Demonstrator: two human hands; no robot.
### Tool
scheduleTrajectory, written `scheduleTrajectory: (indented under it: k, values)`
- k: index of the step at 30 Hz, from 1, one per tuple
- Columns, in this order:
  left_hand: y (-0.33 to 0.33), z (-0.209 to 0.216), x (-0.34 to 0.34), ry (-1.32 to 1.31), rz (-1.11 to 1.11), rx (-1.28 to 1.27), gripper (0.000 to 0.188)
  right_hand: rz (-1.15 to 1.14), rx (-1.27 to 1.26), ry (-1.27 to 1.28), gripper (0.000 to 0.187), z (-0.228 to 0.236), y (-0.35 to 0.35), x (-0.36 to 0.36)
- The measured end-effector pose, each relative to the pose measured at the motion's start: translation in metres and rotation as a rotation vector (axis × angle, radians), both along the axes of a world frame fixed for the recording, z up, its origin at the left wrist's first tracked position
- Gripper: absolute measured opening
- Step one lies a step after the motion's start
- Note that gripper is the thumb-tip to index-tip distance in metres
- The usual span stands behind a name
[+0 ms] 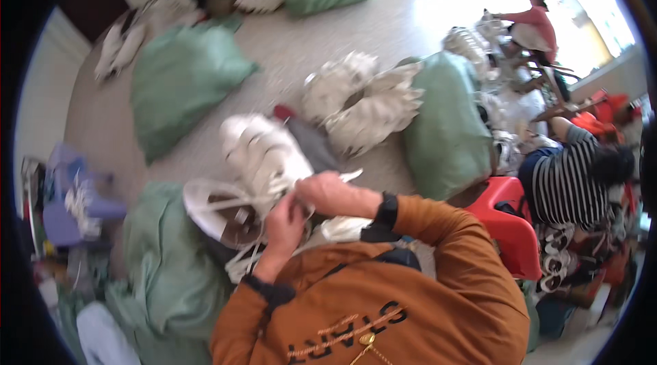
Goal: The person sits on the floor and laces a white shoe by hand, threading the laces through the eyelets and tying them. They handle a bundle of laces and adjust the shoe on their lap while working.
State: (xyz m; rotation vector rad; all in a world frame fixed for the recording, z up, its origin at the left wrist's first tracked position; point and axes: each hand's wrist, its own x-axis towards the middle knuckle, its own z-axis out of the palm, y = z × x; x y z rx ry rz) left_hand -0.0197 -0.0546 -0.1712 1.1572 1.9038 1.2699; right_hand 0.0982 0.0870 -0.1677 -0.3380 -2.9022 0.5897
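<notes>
My left hand (284,223) and my right hand (333,194) meet close together over a white shoe (226,218) with a brown inside. Both hands pinch white laces or straps (263,184) that run from the shoe. A second white shoe upper (260,149) lies just beyond the hands, on a grey piece. My orange sleeves with dark cuffs fill the lower middle of the view. The picture is blurred, so the fingers' exact grip is hard to make out.
Green sacks lie around: at my lower left (168,276), on the far left (181,81), at the right (448,122). A pile of white shoes (366,101) sits ahead. A person in a striped shirt (564,184) sits by a red stool (510,225). A purple stool (72,201) stands at left.
</notes>
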Motion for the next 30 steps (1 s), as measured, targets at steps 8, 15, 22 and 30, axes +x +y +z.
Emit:
scheduleTrajectory:
  k: [8, 15, 22, 30]
  values:
    - [0.015, 0.017, -0.002, -0.276, -0.067, -0.067, 0.027, -0.185, -0.481, 0.39, 0.018, 0.014, -0.006, 0.025]
    - [0.014, 0.005, -0.011, 0.026, -0.095, -0.095, 0.014, -0.28, -0.306, 0.382, 0.049, -0.003, -0.031, 0.021]
    - [-0.065, 0.057, -0.063, 0.663, -0.214, -0.423, 0.012, -0.33, -0.364, 0.33, 0.041, 0.009, -0.031, 0.017]
    - [-0.102, 0.054, -0.059, 0.533, -0.071, -0.164, 0.024, -0.323, -0.463, 0.257, 0.027, 0.021, -0.013, 0.016]
